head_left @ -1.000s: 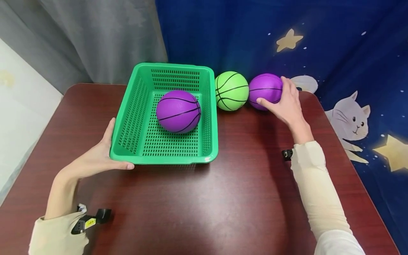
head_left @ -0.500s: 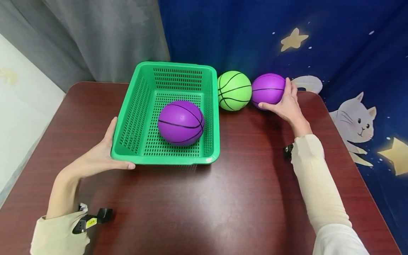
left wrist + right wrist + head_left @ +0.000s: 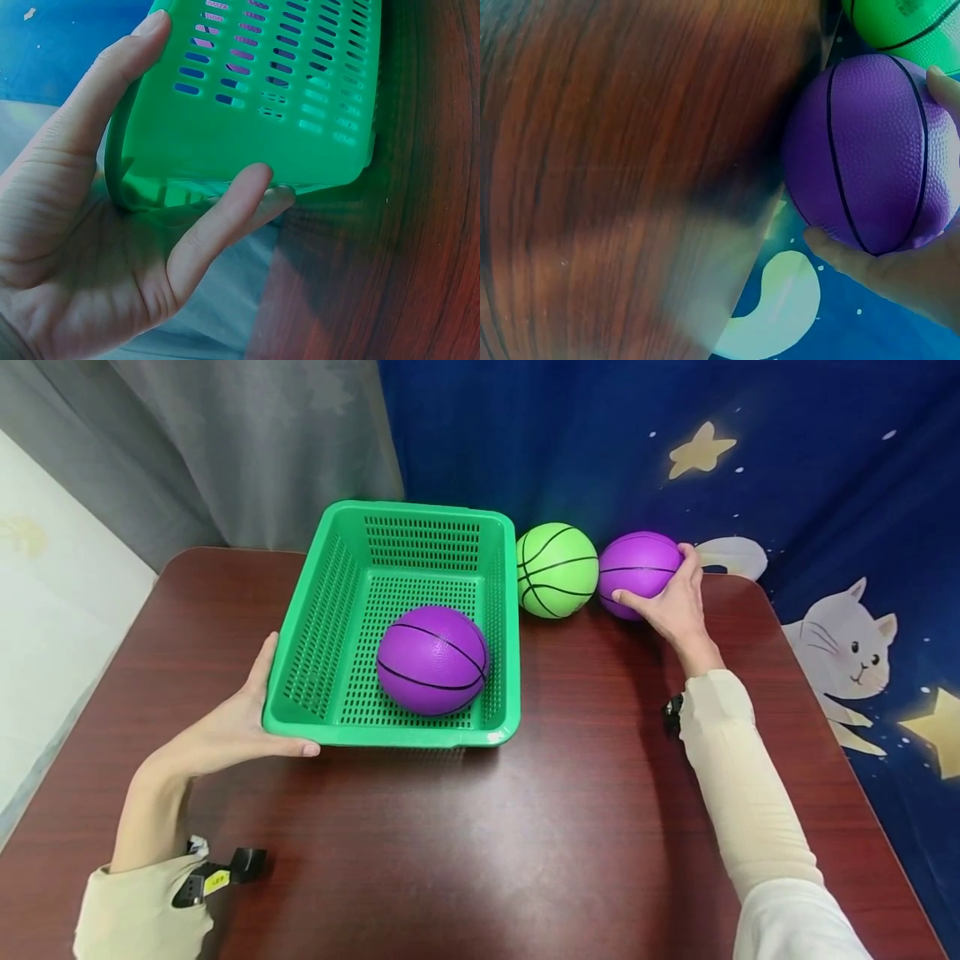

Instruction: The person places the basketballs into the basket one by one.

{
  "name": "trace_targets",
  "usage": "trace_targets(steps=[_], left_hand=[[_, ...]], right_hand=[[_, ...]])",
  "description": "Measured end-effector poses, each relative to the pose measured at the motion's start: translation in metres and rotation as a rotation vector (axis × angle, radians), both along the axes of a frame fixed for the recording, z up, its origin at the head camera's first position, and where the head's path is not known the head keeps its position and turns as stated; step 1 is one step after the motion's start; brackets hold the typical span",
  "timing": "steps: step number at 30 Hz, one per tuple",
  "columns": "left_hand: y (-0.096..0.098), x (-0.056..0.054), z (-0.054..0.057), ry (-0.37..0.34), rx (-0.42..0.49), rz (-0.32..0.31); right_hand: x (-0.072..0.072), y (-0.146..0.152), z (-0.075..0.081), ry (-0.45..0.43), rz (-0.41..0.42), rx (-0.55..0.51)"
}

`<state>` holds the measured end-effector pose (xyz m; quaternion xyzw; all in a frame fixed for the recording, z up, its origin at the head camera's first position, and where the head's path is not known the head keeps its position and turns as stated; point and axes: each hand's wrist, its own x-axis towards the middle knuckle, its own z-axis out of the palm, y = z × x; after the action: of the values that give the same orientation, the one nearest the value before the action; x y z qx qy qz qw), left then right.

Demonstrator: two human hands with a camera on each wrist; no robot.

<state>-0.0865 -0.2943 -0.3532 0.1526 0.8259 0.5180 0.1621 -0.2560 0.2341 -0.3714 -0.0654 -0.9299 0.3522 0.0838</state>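
Observation:
A green plastic basket with slotted walls stands on the table, holding a purple basketball near its front right corner. My left hand grips the basket's front left corner, thumb along the front rim and fingers at the left side. In the left wrist view, the hand cups that corner. Right of the basket sits a light green basketball, and beside that a second purple basketball. My right hand holds this second ball from its right, thumb at the front. The right wrist view shows the ball between thumb and fingers.
The dark reddish wooden table has its back edge against a grey curtain and a blue curtain printed with stars and a cat. Both balls on the table sit along that back edge. A white wall stands at the left.
The purple basketball inside the basket has rolled toward the front right corner. Both hands keep their places on the basket and the other purple ball; the head view has shifted slightly.

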Motion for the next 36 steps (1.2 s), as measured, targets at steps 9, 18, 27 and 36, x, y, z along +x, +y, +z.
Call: trace_targets(steps=[9,18,27,36], left_hand=[[0.001,-0.002,0.002,0.008,-0.011,0.003],[-0.002,-0.001,0.001,-0.016,-0.023,0.024],[-0.001,-0.002,0.0,-0.022,-0.013,0.016],[0.001,-0.003,0.003,-0.009,0.01,0.012]], right_hand=[[-0.001,-0.001,-0.007,0.055,-0.048,0.006],[-0.002,-0.005,-0.012,0.082,-0.047,0.024],[0.0,-0.005,-0.013,0.103,-0.07,0.043],[0.003,-0.006,-0.01,0.099,-0.096,0.035]])
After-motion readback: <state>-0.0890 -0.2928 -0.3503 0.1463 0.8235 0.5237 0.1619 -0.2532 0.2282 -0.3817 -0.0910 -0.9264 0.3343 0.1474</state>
